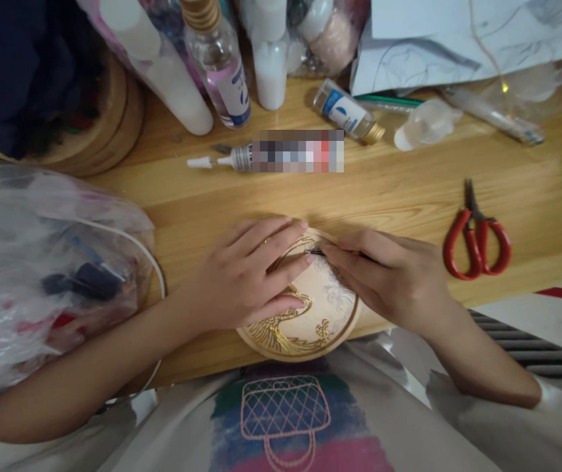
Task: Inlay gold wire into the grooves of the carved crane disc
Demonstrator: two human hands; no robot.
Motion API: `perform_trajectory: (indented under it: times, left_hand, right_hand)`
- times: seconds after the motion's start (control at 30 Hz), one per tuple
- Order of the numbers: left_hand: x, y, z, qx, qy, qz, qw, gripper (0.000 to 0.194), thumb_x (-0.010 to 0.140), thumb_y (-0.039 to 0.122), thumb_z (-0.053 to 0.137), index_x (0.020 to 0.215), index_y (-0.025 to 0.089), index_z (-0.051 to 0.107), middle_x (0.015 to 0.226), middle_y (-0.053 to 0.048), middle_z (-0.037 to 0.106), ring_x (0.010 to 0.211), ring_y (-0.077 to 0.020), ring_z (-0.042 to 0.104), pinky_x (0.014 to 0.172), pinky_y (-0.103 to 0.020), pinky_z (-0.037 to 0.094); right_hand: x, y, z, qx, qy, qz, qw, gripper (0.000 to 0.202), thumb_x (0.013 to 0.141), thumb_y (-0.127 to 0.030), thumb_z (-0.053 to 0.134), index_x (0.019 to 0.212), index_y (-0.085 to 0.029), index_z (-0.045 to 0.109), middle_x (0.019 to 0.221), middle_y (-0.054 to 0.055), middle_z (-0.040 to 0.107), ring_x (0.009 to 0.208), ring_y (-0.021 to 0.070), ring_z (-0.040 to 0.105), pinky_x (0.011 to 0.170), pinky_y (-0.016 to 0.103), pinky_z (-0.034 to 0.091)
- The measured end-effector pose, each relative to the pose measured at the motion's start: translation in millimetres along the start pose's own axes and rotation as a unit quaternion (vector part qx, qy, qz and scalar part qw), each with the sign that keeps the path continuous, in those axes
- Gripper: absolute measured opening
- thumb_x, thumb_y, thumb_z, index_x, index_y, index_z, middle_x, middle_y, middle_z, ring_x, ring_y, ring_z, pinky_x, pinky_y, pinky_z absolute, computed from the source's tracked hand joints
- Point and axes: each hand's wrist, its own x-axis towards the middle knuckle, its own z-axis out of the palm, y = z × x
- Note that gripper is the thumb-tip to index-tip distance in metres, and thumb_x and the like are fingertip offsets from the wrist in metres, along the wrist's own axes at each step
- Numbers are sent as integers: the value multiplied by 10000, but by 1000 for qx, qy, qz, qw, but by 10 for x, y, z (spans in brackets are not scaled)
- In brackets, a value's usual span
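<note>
A round pale wooden disc (330, 282) with a raised rim lies at the table's near edge. Raised gold wire lines form a winged, bird-like figure (281, 334) on it, and thin drawn outlines cover its right part. My left hand (246, 278) rests over the disc's left side, fingers stretched out and lying on it. Pinched between the fingers of my right hand (393, 272) is a thin dark pointed tool (315, 252). Its tip touches or hovers just over the disc's upper part, close to my left index finger; most of it is hidden in my grip.
Red-handled scissors (477, 242) lie to the right. Beyond the disc lies a glue-like tube (285, 153) with a white nozzle. Several bottles (226, 78) stand at the back. A clear plastic bag (55, 275) and a white cable (156, 262) are at left, papers (428, 52) at back right.
</note>
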Motion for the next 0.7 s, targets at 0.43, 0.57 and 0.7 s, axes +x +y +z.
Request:
perform_trajectory:
  times: [0.43,0.57,0.7]
  left_hand:
    - [-18,11,-38,30,-13,11,999,452,960,477,559,1270,152,605,1404,-188,582,1322,-331,529,1049,-461,469]
    - [-37,15,-27,14,-9,6,1000,489,943,495,581,1288,149,595,1422,-200,561,1337,-341,512,1067,-475,459]
    - [-45,7,-19,23,-3,20,1000,512,953,515,554,1316,156,574,1436,-192,544,1344,-326,501,1079,-459,449]
  right_hand:
    - [-60,81,173,87,175,104,975,142,897,-174,667,1019,-196,736,894,55,683,762,146,662,641,284,551]
    - [-45,82,178,85,163,151,971,173,915,-216,635,1028,-269,754,895,53,702,787,177,671,652,322,557]
    - [-49,76,184,93,154,185,966,175,919,-255,627,1027,-293,760,898,46,710,783,182,667,661,336,557]
